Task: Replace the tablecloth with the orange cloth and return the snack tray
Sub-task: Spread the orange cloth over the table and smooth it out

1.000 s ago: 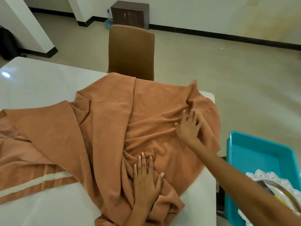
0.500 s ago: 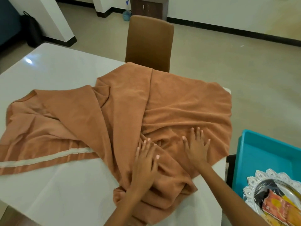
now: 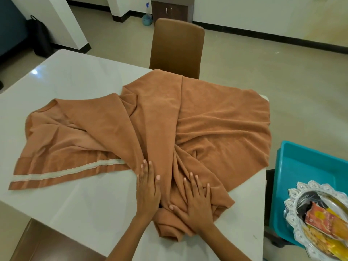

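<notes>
my right hand has slid back to 6 o'clock beside my left hand; both grips flat, holding nothing, pressing the orange cloth, probably still bunched, unspread.

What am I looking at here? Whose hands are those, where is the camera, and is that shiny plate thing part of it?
There is no machine here, just a person. The camera sits on the person's head and looks forward and down, so you see their own two arms reaching out from the bottom of the picture.

The big thing is a white table. On it lies an orange cloth, all bunched and wrinkled, not spread flat yet. It has a pale stripe along one edge.

The left hand and the right hand both lie flat on the cloth with straight fingers. They press on it; neither hand holds anything.

The shiny plate is the snack tray, with snack packets on it. It sits off to the right on a blue bin, beside the table. A brown chair stands on the far side.
</notes>
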